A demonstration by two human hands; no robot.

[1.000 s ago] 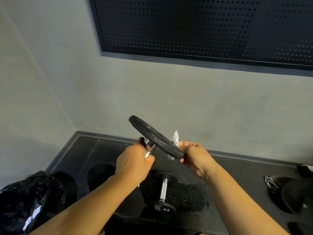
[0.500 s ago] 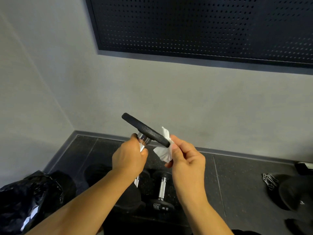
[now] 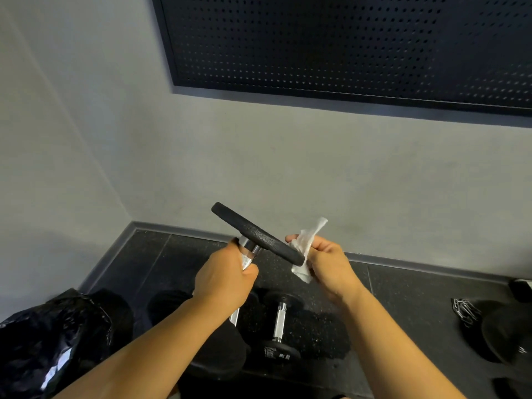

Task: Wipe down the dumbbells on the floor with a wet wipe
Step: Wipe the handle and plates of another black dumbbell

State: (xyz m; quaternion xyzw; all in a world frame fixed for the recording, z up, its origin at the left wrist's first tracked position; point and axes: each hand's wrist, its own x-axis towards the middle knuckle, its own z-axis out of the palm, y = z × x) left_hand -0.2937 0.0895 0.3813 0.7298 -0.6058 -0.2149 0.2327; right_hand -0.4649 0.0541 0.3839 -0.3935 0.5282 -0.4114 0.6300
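**Dumbbell wipe-down under way, work still to do**

At centre frame the left hand (image 3: 227, 272) wraps tightly around the chrome handle of a raised dumbbell (image 3: 249, 254). The right hand (image 3: 328, 263) pinches a crumpled wet wipe (image 3: 307, 241) against the lower-right edge of its black plate (image 3: 259, 236). A second dumbbell (image 3: 279, 323) lies on the floor (image 3: 417, 298) at lower centre. Whether it has been cleaned cannot be told, so the job looks unfinished.

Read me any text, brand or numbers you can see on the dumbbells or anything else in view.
Floor dumbbell, near head: white print, too blurred to read.
Held dumbbell: no markings visible.
Black bag: white patch, label or glare, cannot tell.
Nothing else shows text.
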